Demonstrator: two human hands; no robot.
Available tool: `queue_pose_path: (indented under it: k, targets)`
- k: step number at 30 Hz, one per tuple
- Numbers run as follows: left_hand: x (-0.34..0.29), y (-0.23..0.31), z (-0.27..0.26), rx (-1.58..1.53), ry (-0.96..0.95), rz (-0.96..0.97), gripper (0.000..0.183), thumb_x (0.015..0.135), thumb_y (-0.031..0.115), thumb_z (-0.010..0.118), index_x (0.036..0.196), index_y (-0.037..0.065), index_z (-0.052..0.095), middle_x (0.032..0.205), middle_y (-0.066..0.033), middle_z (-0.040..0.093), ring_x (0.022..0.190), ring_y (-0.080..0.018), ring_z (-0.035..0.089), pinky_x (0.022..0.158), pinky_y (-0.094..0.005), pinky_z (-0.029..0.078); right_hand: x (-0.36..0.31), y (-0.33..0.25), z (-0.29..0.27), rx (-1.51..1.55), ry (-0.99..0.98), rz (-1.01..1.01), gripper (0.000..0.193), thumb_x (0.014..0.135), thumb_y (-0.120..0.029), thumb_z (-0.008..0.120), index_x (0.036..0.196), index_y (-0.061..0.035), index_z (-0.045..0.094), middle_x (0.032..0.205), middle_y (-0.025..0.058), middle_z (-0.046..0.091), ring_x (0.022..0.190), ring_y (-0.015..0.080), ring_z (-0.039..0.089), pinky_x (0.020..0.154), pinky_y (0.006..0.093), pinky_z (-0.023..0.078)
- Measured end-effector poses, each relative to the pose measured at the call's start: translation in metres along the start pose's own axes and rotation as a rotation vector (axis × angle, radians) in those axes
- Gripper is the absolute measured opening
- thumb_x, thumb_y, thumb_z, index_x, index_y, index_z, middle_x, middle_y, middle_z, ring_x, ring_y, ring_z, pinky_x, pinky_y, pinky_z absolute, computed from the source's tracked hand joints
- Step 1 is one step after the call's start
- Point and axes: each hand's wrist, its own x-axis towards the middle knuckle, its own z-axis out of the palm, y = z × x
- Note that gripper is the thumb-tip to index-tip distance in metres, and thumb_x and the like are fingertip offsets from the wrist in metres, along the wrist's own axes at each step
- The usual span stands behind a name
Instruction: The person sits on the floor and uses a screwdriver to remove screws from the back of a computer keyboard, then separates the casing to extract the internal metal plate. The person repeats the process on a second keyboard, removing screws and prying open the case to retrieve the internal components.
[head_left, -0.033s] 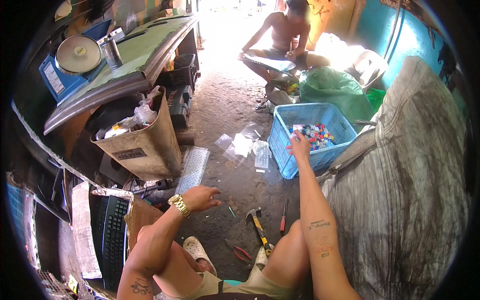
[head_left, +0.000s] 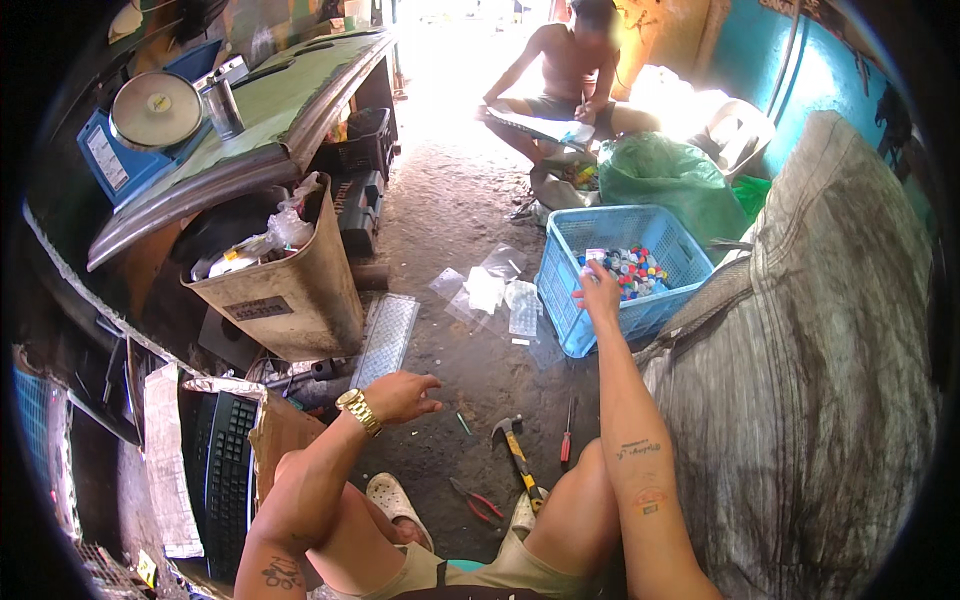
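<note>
In the head view, the right hand (head_left: 600, 293) reaches over the near edge of the blue crate (head_left: 572, 325), fingertips pinching a white piece (head_left: 597, 255) near coloured caps (head_left: 643, 272); the left hand (head_left: 400, 398), half-open and empty, has open floor (head_left: 440, 350) ahead.

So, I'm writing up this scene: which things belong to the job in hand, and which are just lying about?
Seemingly part of the job: the small pale piece right by the right hand, blue crate, coloured caps inside it.

Apparently just lying about: hammer, pliers, screwdriver, plastic bags, keyboard.
</note>
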Motion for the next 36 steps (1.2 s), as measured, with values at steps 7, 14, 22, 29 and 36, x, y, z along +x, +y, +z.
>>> queue_pose_path:
  k: [7, 14, 22, 29, 36]
  targets:
    - [0.004, 0.002, -0.005, -0.011, -0.007, -0.015, 0.053, 0.093, 0.046, 0.066, 0.129, 0.009, 0.062, 0.111, -0.0182, 0.072, 0.105, -0.0364, 0.068, 0.089, -0.045, 0.053, 0.004, -0.005, -0.002, -0.024, 0.004, -0.019, 0.049, 0.091, -0.014, 0.061, 0.139, -0.0066, 0.058, 0.122, 0.0146, 0.069, 0.068, 0.0192, 0.073, 0.049, 0.0309, 0.055]
    - [0.005, 0.0, -0.005, -0.007, 0.022, 0.021, 0.051, 0.093, 0.045, 0.066, 0.128, 0.008, 0.062, 0.11, -0.0181, 0.072, 0.103, -0.0364, 0.068, 0.089, -0.0452, 0.053, 0.004, -0.009, 0.0, -0.021, -0.004, -0.007, 0.048, 0.091, -0.013, 0.061, 0.139, -0.0066, 0.059, 0.125, 0.0146, 0.067, 0.067, 0.0192, 0.073, 0.049, 0.0311, 0.055]
    - [0.003, -0.002, -0.005, -0.005, 0.02, 0.018, 0.05, 0.093, 0.045, 0.066, 0.128, 0.008, 0.062, 0.109, -0.0169, 0.073, 0.103, -0.036, 0.068, 0.089, -0.0454, 0.053, 0.005, -0.004, 0.004, -0.026, -0.027, 0.01, 0.048, 0.091, -0.013, 0.061, 0.138, -0.0057, 0.058, 0.127, 0.0157, 0.066, 0.067, 0.0194, 0.073, 0.047, 0.0302, 0.054]
    - [0.003, -0.001, -0.005, 0.004, 0.026, 0.007, 0.05, 0.093, 0.045, 0.066, 0.128, 0.01, 0.062, 0.109, -0.0163, 0.072, 0.103, -0.0362, 0.068, 0.089, -0.0459, 0.053, 0.006, -0.002, 0.006, -0.047, -0.024, 0.007, 0.048, 0.091, -0.013, 0.062, 0.138, -0.0054, 0.058, 0.12, 0.0137, 0.069, 0.066, 0.0186, 0.073, 0.046, 0.029, 0.053]
    - [0.003, 0.0, -0.007, -0.006, 0.026, 0.013, 0.051, 0.093, 0.046, 0.066, 0.129, 0.01, 0.061, 0.109, -0.0163, 0.072, 0.103, -0.0366, 0.068, 0.089, -0.0459, 0.053, 0.007, 0.002, 0.008, -0.028, -0.015, 0.016, 0.048, 0.092, -0.013, 0.062, 0.139, -0.0058, 0.058, 0.12, 0.0135, 0.069, 0.066, 0.0186, 0.073, 0.045, 0.0292, 0.053]
